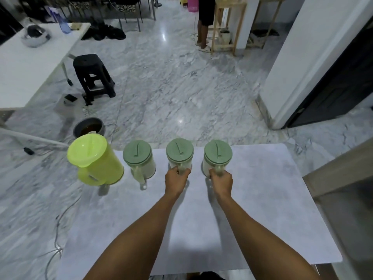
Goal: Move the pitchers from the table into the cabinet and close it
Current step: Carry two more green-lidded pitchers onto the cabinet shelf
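Several pitchers stand in a row along the far edge of the pale table [262, 209]. At the left is a lime-green pitcher [94, 160], then a clear pitcher with a sage-green lid [139, 158] whose handle points toward me. My left hand [176, 179] is closed around the handle of the third pitcher [179, 151]. My right hand [221, 181] grips the handle of the rightmost pitcher [218, 153]. Both held pitchers stand upright on the table. The cabinet shows only as a beige edge [339, 174] at the right.
A grey bowl [88, 127] and cables lie on the marble floor left of the table. A black stool [93, 75] and a white table [30, 63] stand farther left. A person stands at the back by a wooden rack [226, 27]. A dark doorway [333, 87] is at right.
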